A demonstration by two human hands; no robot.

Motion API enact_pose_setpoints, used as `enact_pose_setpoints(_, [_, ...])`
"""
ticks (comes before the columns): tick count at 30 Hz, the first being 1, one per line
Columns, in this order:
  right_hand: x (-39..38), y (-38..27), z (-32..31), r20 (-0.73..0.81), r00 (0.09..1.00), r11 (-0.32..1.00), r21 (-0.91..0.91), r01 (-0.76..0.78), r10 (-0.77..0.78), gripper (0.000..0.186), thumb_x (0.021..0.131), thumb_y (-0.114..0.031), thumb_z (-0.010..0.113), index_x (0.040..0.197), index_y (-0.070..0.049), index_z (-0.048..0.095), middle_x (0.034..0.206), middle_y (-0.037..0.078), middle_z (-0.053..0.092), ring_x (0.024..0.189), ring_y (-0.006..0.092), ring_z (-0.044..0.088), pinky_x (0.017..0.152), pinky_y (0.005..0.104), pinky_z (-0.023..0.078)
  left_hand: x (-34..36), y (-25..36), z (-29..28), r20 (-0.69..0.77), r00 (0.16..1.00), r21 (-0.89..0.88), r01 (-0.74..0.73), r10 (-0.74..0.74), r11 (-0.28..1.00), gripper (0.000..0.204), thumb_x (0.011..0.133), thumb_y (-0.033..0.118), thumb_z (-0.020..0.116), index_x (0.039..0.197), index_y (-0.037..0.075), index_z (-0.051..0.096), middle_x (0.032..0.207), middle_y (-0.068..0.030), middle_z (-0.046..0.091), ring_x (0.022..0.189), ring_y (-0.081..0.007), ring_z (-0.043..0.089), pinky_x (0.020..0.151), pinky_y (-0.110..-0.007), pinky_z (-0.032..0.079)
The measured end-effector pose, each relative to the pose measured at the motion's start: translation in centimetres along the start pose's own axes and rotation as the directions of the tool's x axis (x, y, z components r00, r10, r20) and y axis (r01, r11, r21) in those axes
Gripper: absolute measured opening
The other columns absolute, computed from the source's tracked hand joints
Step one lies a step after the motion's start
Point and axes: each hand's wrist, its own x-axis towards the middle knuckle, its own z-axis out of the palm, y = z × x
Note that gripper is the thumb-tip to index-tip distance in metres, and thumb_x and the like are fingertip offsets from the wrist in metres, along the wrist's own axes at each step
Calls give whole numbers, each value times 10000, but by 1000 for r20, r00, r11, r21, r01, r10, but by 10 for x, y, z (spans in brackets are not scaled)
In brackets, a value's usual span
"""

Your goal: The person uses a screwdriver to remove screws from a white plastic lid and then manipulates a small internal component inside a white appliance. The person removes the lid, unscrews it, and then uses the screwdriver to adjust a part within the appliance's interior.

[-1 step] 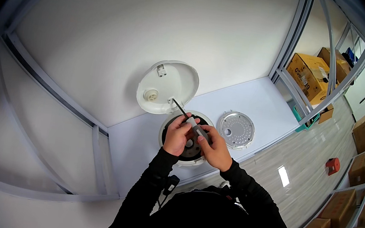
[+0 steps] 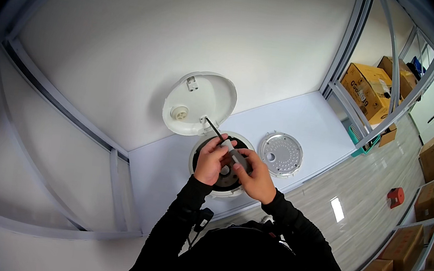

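Note:
A screwdriver (image 2: 238,158) with a grey handle and a thin dark shaft slants up and to the left between my hands. The fingers of my left hand (image 2: 208,164) close round the front of its handle. My right hand (image 2: 258,179) grips the rear of the handle. Its tip meets the lower inner side of an open white lid (image 2: 208,96), beside a small fitting. Below my hands sits the round white body (image 2: 226,193) of what looks like a rice cooker, its dark inside partly hidden by them. A round perforated metal plate (image 2: 290,155) lies to its right.
The white table (image 2: 316,118) runs along a pale wall, inside a grey metal frame (image 2: 340,58). Cardboard boxes (image 2: 366,91) and a green basket (image 2: 362,140) stand beyond the right end. A red object (image 2: 395,197) rests on the floor near shelves with boxes (image 2: 403,250).

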Motion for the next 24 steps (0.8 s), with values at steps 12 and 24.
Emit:
enact_pose_setpoints(12, [3,10,4,-95,973,970,-139,198,-212,470,948,-118,713,1377,-11,552,1056,134,666,947,231,667,822,349,531,5,-10,-5,2,998,31,-59,59,998,380,1014,70,640,1364,-33,533,1193,-123,699,1001,-174,695,835,-304,580])
enact_pose_setpoints(24, [-5,24,-2,-121,952,951,-163,261,-282,380,966,-113,675,1322,-1,603,1162,186,696,1008,299,690,884,370,544,16,-10,-22,-213,968,181,-94,132,979,445,1029,325,648,1350,26,571,1104,-74,663,884,-128,623,776,-294,536])
